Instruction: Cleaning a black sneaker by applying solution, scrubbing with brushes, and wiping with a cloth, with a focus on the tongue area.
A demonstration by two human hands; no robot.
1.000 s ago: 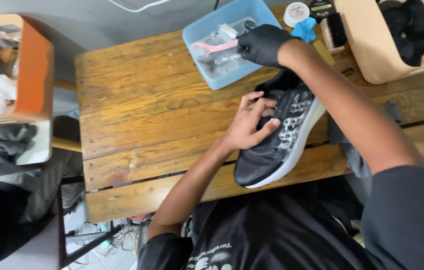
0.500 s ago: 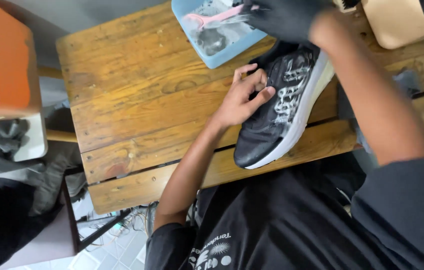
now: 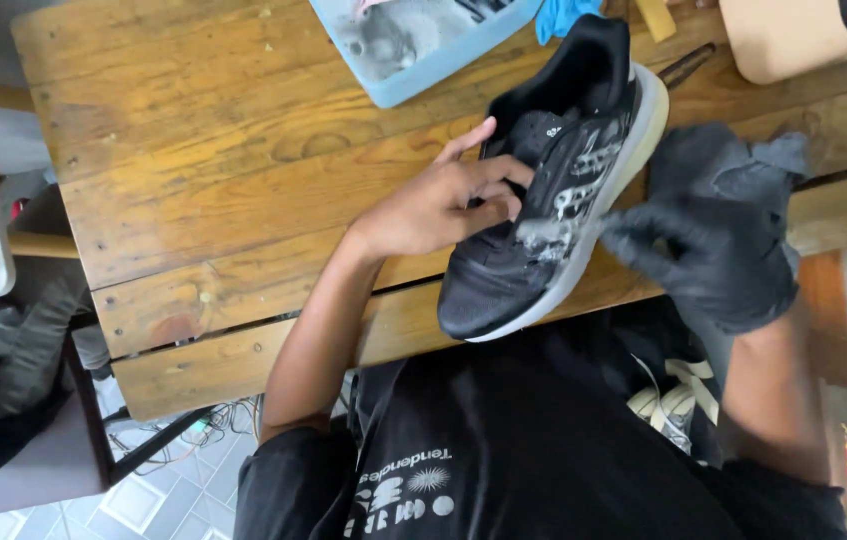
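A black sneaker [image 3: 553, 200] with silvery side marks and a pale sole lies on the wooden table [image 3: 203, 190], toe towards me. My bare left hand [image 3: 443, 205] grips it at the laces, fingers curled over the upper. My right hand [image 3: 713, 250], in a black glove, is at the sneaker's right side. Its fingertips reach a small patch of white foam [image 3: 541, 236] on the upper. That hand is blurred, and I cannot tell whether anything is in it.
A light blue tub [image 3: 423, 80] of soapy water stands at the table's far edge, a blue cloth [image 3: 563, 15] beside it. A grey rag [image 3: 733, 155] lies right of the sneaker. A beige tray [image 3: 793, 45] sits at the far right, a chair [image 3: 33, 400] at the left.
My gloved right hand has left the blue tub and come down to the sneaker's right side. My view has moved closer. My left hand has kept its hold on the sneaker.
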